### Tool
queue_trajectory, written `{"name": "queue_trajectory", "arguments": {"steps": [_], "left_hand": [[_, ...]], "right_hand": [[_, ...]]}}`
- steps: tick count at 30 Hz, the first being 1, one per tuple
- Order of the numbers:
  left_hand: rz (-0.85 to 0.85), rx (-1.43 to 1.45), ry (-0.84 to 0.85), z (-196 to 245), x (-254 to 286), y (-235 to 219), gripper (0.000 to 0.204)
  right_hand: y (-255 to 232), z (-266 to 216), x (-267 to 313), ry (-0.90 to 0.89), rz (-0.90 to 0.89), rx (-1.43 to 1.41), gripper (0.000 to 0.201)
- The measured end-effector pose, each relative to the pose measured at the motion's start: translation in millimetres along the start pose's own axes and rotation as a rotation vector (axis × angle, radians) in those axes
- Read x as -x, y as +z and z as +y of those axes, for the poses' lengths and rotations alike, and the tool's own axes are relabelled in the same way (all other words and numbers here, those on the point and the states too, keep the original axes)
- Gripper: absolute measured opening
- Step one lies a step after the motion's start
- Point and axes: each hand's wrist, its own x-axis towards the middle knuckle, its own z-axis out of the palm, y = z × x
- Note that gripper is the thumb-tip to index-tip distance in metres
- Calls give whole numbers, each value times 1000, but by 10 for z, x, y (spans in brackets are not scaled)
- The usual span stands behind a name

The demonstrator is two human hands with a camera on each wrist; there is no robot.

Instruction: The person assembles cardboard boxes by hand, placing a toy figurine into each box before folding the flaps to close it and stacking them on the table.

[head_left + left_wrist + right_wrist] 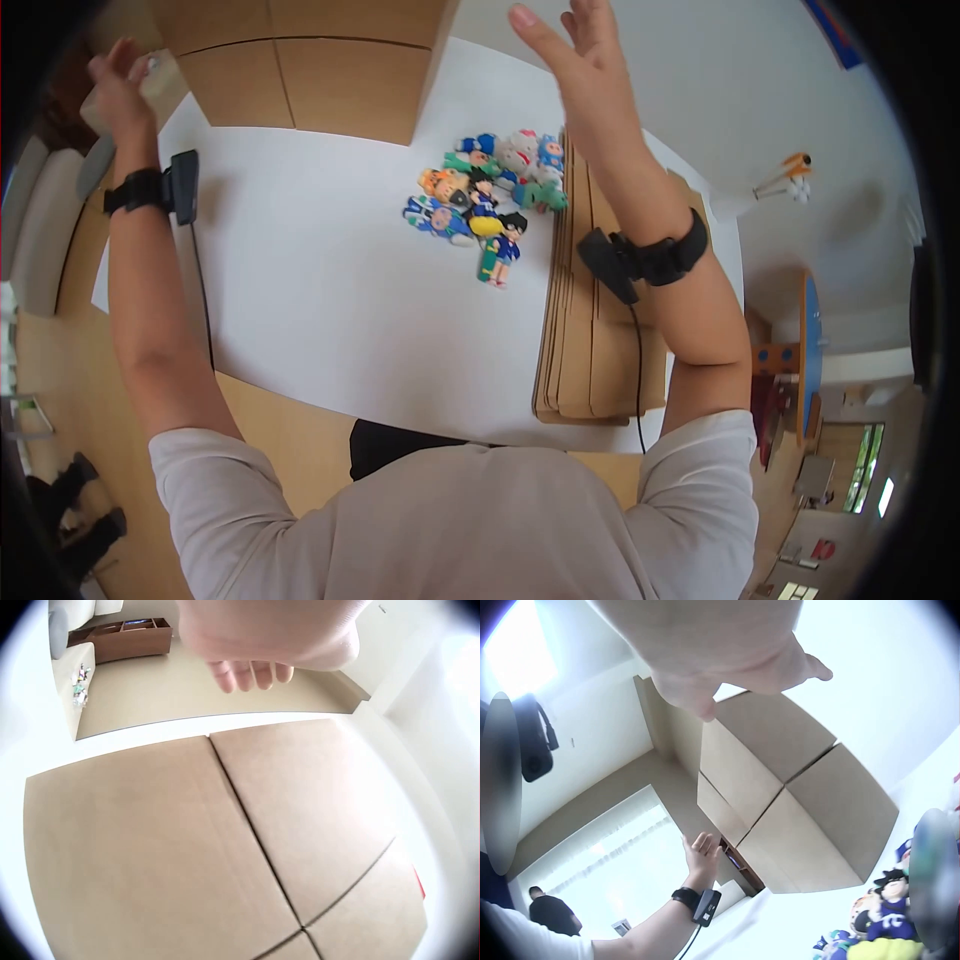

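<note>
We are apparently handling the cardboard boxes (350,85), standing at 11 o'clock. Our left hand (125,105) and right hand (598,95) are hovering, fingers released; the next move is probably calling for 2 palms against opposite sides.

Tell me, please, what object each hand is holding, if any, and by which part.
Nothing is held: the left hand and the right hand are raised, both empty.

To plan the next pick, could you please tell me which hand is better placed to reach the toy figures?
Probably the right hand: it appears free and nearer the toy figures, while the left hand is on the opposite side of the cardboard boxes.
</note>
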Motion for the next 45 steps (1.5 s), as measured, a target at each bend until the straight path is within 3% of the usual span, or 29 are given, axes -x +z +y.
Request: {"name": "queue_trajectory", "arguments": {"steps": [1, 4, 7, 10, 14, 18, 21, 24, 28, 32, 35, 38, 41, 45], "left_hand": [[90, 82, -19, 129, 15, -41, 58], [61, 157, -20, 467, 228, -132, 55], [-120, 205, -20, 673, 437, -70, 50], [-359, 209, -66, 1134, 1094, 303, 42], [-929, 107, -75, 1337, 1970, 673, 23], [-1417, -56, -59, 1668, 2800, 1036, 19], [-1659, -99, -304, 1933, 3211, 1281, 23], [-1659, -165, -26, 2055, 3489, 1562, 24], [-1553, -352, -26, 1878, 3687, 1966, 35], [-1605, -583, -202, 1912, 3697, 2239, 49], [-1583, -583, -198, 1791, 3764, 2290, 51], [-1582, -537, -306, 1692, 3805, 2283, 52], [-1566, -488, -432, 1721, 3799, 2257, 53], [-1607, -390, -548, 1749, 3770, 2237, 47]], "right_hand": [[-308, -86, 30, 89, -56, 68, 97], [-1065, -258, 250, 196, -109, 159, 91], [-1609, -399, 521, 211, -102, 174, 80], [-2076, -536, 749, 285, -12, 224, 93], [-2661, -499, 1012, 370, 110, 217, 85], [-3144, -381, 1270, 455, 162, 245, 86], [-3554, -173, 1447, 502, 173, 310, 87], [-3853, 5, 1628, 549, 218, 345, 83], [-4145, 388, 1821, 655, 247, 279, 76], [-4043, 346, 1859, 649, 202, 214, 77], [-3968, 375, 1854, 580, 165, 364, 82], [-3819, 161, 1833, 567, 109, 369, 77], [-3816, 190, 1862, 407, 51, 665, 79], [-3838, 280, 1885, 363, 53, 853, 69]]}}
